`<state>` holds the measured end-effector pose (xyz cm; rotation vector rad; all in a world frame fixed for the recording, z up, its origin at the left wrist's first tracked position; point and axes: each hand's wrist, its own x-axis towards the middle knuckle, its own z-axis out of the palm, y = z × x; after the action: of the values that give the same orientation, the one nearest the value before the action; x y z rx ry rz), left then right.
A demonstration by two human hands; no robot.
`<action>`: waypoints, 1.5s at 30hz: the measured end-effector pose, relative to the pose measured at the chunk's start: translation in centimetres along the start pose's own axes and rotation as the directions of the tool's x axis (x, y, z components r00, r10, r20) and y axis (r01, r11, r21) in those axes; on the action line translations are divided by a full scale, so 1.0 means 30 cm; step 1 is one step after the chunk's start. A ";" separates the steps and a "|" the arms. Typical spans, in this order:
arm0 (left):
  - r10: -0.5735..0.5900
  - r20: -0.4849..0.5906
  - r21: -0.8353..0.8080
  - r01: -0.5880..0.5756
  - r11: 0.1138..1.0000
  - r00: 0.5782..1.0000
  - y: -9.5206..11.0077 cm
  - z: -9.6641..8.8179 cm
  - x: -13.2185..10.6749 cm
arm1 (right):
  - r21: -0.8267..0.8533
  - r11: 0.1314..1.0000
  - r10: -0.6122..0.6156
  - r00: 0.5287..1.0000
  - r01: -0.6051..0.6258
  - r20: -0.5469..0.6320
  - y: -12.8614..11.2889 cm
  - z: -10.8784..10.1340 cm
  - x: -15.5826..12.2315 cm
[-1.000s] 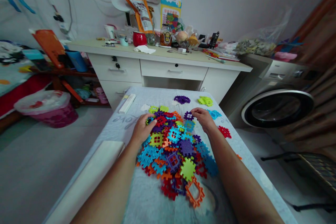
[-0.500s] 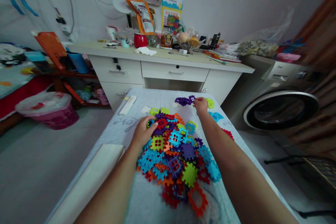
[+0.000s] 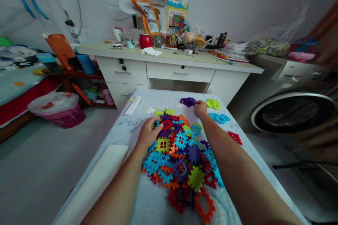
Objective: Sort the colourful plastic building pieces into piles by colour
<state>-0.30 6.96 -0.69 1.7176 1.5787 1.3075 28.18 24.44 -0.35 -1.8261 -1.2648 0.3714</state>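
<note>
A heap of plastic interlocking blocks [image 3: 194, 154] in blue, purple, red, orange and lime lies on the cloth-covered table [image 3: 148, 200]. My left hand [image 3: 148, 133] rests at the heap's upper left, thumb apart from the fingers, touching blocks there. At the far side, my right hand [image 3: 200, 108] has its fingers drawn together against the right end of a group of purple blocks [image 3: 188, 102]; the fingertips are partly hidden. Nearby lie separate groups of lime blocks [image 3: 213, 104], blue blocks [image 3: 219, 117] and red blocks [image 3: 235, 137].
A narrow white box [image 3: 133, 106] lies at the table's far left; a long white piece [image 3: 105, 172] lies along the left edge. Beyond stands a cluttered white desk [image 3: 169, 54]. A washing machine [image 3: 287, 91] is to the right, a pink bin [image 3: 59, 110] to the left.
My right hand has brought a purple window-shaped block down against the purple group. The left hand stays on the heap. The whole view has shifted slightly.
</note>
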 end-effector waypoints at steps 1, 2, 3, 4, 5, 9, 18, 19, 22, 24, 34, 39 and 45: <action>0.001 -0.002 0.001 -0.001 1.000 1.000 0.001 0.000 -0.001 | -0.001 1.000 -0.014 1.000 0.014 0.010 0.000 0.001 -0.003; 0.001 -0.005 0.002 -0.001 1.000 1.000 0.004 0.000 -0.001 | -0.001 1.000 -0.025 1.000 0.025 0.018 0.000 0.002 -0.005; 0.000 -0.009 0.002 0.000 1.000 1.000 0.006 0.000 -0.002 | -0.001 0.999 -0.036 0.999 0.036 0.028 -0.001 0.003 -0.007; -0.002 -0.009 0.002 0.002 1.000 1.000 0.008 -0.001 -0.002 | 0.001 0.999 -0.046 0.998 0.046 0.040 -0.002 0.004 -0.009; -0.005 -0.008 0.002 0.005 1.000 1.000 0.010 -0.001 -0.002 | 0.005 0.998 -0.058 0.997 0.058 0.057 -0.004 0.005 -0.011; -0.011 -0.001 0.001 0.011 1.000 1.000 0.010 -0.003 -0.002 | 0.037 0.994 -0.109 0.985 0.105 0.137 -0.016 0.004 -0.024; -0.019 -0.025 -0.036 0.018 0.999 1.000 0.012 -0.001 -0.001 | 0.133 0.984 -0.154 0.944 0.119 0.291 -0.018 -0.148 -0.148; -0.023 -0.028 -0.053 0.021 0.998 0.999 0.010 0.000 -0.001 | 0.108 0.986 -0.158 0.931 0.129 0.329 -0.012 -0.177 -0.169; -0.044 -0.038 -0.122 0.039 0.992 0.998 0.000 0.005 -0.001 | 0.015 0.980 -0.185 0.870 0.200 0.457 0.010 -0.263 -0.231; -0.059 -0.043 -0.160 0.052 0.986 0.997 -0.008 0.007 0.000 | -0.036 0.963 -0.209 0.829 0.265 0.519 0.021 -0.308 -0.268; -0.065 -0.028 -0.148 0.060 0.987 0.998 -0.006 0.005 -0.010 | -0.036 0.962 -0.203 0.793 0.272 0.575 0.053 -0.362 -0.374; -0.051 -0.030 -0.134 0.047 0.990 0.998 -0.004 0.005 -0.009 | 0.126 0.989 -0.128 0.855 0.075 0.503 0.060 -0.427 -0.363; -0.046 -0.025 -0.096 0.043 0.994 0.999 0.007 0.005 -0.010 | 0.176 0.984 -0.056 0.994 0.039 0.095 0.128 -0.518 -0.289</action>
<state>-0.03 6.67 -0.70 1.6045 1.5347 1.3669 36.88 9.00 3.85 -1.6446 -1.2991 0.5353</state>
